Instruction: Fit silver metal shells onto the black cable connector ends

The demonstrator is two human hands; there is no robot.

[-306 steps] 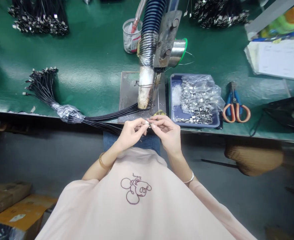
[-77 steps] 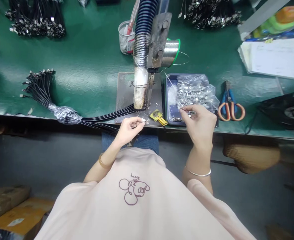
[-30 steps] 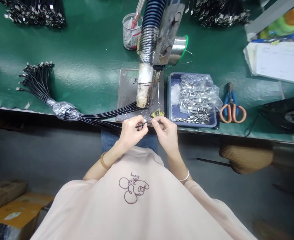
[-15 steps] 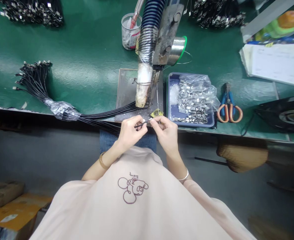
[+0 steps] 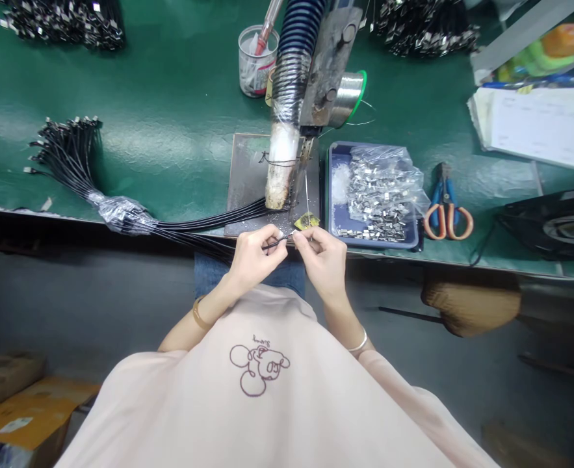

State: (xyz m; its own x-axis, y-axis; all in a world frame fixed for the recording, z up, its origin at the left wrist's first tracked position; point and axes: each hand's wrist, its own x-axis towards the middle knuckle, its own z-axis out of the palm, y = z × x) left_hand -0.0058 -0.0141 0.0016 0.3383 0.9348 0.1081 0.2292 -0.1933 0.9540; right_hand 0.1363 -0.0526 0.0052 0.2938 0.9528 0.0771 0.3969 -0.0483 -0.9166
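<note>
My left hand [image 5: 253, 257] is closed in a pinch around a thin black cable [image 5: 275, 243], close to its end. With thumb and forefinger, my right hand [image 5: 324, 260] grips a small metallic connector [image 5: 293, 233] at that cable end. Both hands meet at the bench's front edge, just below a small yellow sponge [image 5: 307, 221]. Other black cables [image 5: 189, 226] fan out to the left from a plastic-wrapped bundle [image 5: 127, 216]. Above the hands hang a white-wrapped hose nozzle [image 5: 283, 156] and a thin strand of solder wire [image 5: 308, 188].
Right of my hands sits a blue tray [image 5: 333, 214] of small metal connectors. Orange-handled pliers [image 5: 446, 208] lie beside it. A solder spool [image 5: 349, 97], a clear cup [image 5: 255, 68] and a ribbed hose [image 5: 291, 71] stand behind. Papers [image 5: 540, 123] lie at right.
Almost nothing differs. Both hands keep the same pinch on the cable and connector, and the view has shifted very slightly.
</note>
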